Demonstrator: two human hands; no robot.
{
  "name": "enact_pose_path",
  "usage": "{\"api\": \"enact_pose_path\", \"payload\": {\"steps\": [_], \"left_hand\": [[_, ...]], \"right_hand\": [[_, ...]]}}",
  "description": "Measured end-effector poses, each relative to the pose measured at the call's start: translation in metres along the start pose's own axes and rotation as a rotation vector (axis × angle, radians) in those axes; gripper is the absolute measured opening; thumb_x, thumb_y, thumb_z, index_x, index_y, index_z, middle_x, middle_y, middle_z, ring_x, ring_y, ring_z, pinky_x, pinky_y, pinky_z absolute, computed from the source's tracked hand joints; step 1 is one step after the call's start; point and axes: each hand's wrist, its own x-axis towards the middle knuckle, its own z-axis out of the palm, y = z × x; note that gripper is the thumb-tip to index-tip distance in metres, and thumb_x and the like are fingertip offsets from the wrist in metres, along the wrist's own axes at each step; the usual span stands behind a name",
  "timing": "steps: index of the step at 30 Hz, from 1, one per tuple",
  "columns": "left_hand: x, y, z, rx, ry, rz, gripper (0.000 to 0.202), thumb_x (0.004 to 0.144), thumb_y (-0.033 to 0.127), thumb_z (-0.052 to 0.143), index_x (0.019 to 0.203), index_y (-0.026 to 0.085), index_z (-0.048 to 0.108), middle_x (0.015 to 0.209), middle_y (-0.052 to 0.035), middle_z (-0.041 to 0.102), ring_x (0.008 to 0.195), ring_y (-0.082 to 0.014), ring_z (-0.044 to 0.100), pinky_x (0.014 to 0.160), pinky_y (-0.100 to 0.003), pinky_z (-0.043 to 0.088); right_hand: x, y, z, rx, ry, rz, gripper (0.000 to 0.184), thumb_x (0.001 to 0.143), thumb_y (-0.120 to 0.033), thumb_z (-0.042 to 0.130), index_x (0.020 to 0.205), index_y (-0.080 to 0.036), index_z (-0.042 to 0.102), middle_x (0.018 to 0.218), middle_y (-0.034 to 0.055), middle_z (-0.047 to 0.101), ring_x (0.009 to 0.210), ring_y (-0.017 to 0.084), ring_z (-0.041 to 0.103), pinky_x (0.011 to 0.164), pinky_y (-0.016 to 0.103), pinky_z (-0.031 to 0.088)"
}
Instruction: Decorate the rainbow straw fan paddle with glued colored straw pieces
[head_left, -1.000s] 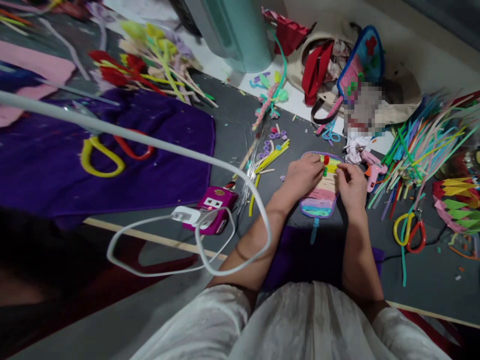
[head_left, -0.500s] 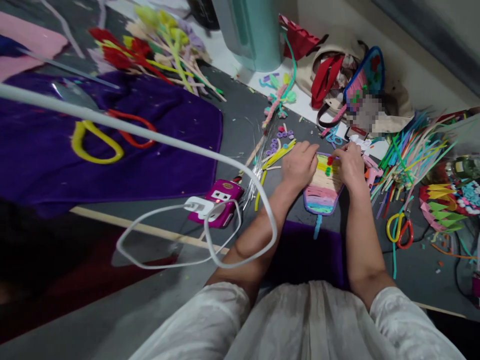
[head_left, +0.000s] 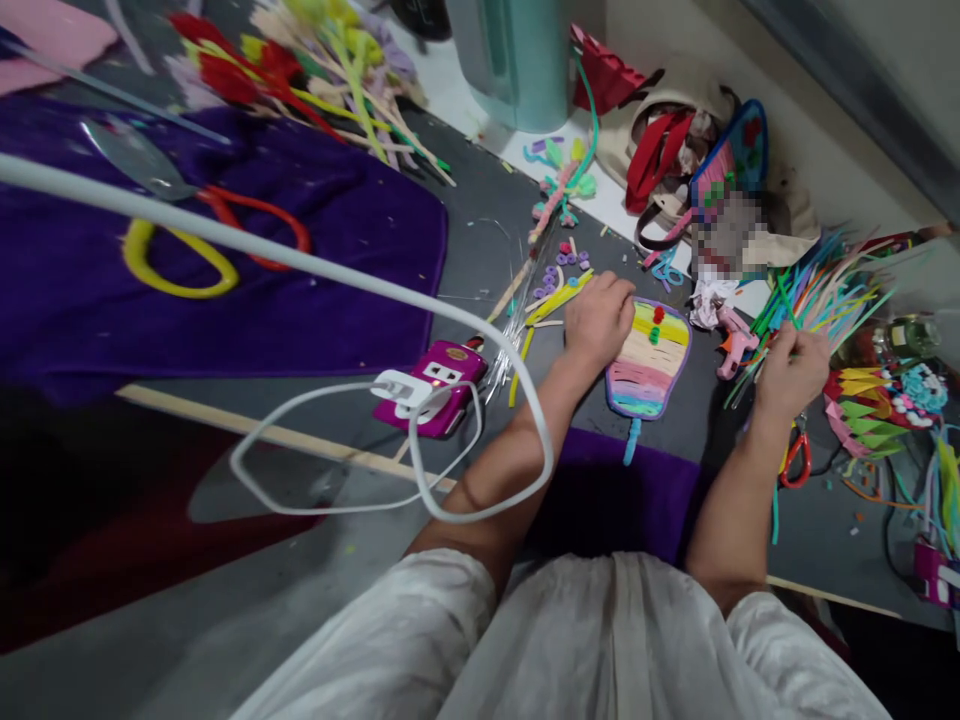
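Grey counter surface (head_left: pixel 840 545) carries the whole spread of craft material. Largest item is a purple cloth (head_left: pixel 225 250) covering the far-left part, with a pair of scissors with yellow and red handles (head_left: pixel 199 240) lying on it. A white cable (head_left: pixel 360 290) loops across the near-left area to a magenta power strip (head_left: pixel 435 385).

Toward the right edge lies a loose bundle of coloured pipe cleaners (head_left: pixel 817 295), fanned out and untidy. The right hand (head_left: pixel 791 370) sits at the near end of this bundle with fingers curled; it appears to pinch one or more strands, though which strand cannot be told. A pink glue gun (head_left: pixel 731 340) rests between the bundle and the workpiece.

The workpiece, a fan-shaped pipe-cleaner panel (head_left: pixel 649 365), lies flat near the counter's middle, just in front of the person. Its face is filled edge to edge with coloured rows, a border runs round it, and a short teal stem projects from its near end. Small red and green beads (head_left: pixel 656 325) sit on its upper yellow band. The left hand (head_left: pixel 600 320) rests palm down, loosely closed, touching the panel's left edge and steadying it.

Judgement: body of the panel complete; decoration begun, with most of the face undecorated.
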Motion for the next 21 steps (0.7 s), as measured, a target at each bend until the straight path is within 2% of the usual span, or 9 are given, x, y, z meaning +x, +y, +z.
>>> {"api": "enact_pose_path", "payload": {"steps": [3,4,6,9,13,21], "left_hand": [[0.002,-0.004,0.000,-0.050,-0.030,-0.034,0.019,0.094,0.021,0.053,0.097,0.019,0.072,0.101,-0.0097,0.070,0.100,-0.0250,0.063,0.088,-0.038,0.048],[0.003,-0.005,0.000,-0.067,-0.050,-0.047,0.017,0.090,0.020,0.056,0.094,0.019,0.072,0.098,-0.0087,0.071,0.096,-0.0240,0.063,0.085,-0.037,0.048],[0.004,-0.008,0.000,-0.095,-0.094,-0.058,0.015,0.085,0.019,0.059,0.090,0.020,0.073,0.094,-0.0070,0.072,0.090,-0.0225,0.063,0.082,-0.036,0.048],[0.005,-0.009,0.000,-0.108,-0.161,-0.042,0.015,0.083,0.021,0.062,0.089,0.020,0.076,0.092,-0.0061,0.074,0.089,-0.0227,0.063,0.083,-0.036,0.049],[0.003,-0.008,0.002,-0.078,-0.204,-0.027,0.014,0.082,0.023,0.064,0.089,0.021,0.077,0.092,-0.0067,0.074,0.092,-0.0244,0.062,0.084,-0.037,0.049],[0.001,-0.013,0.006,-0.052,-0.164,0.006,0.015,0.083,0.020,0.060,0.088,0.023,0.075,0.093,-0.0056,0.075,0.091,-0.0242,0.062,0.082,-0.037,0.048]], "right_hand": [[-0.021,-0.006,0.008,0.054,-0.053,-0.139,0.032,0.096,-0.037,0.049,0.118,-0.019,0.064,0.125,0.0199,0.055,0.122,0.034,0.052,0.097,0.051,0.045],[-0.030,-0.010,0.014,0.091,-0.108,-0.181,0.031,0.097,-0.035,0.048,0.119,-0.020,0.065,0.121,0.0176,0.059,0.118,0.032,0.054,0.098,0.049,0.046],[-0.047,-0.019,0.028,0.166,-0.287,-0.240,0.027,0.098,-0.032,0.047,0.108,-0.022,0.070,0.107,0.0120,0.067,0.109,0.028,0.058,0.099,0.046,0.045],[-0.067,-0.029,0.046,0.196,-0.422,-0.249,0.029,0.099,-0.033,0.050,0.103,-0.021,0.076,0.100,0.0114,0.069,0.101,0.027,0.057,0.094,0.042,0.046],[-0.075,-0.032,0.057,0.194,-0.473,-0.272,0.030,0.100,-0.032,0.052,0.110,-0.023,0.079,0.097,0.0102,0.068,0.097,0.026,0.055,0.090,0.040,0.046],[-0.076,-0.030,0.062,0.139,-0.519,-0.316,0.033,0.101,-0.028,0.050,0.115,-0.029,0.080,0.096,0.0082,0.065,0.095,0.024,0.053,0.085,0.038,0.045]]}}
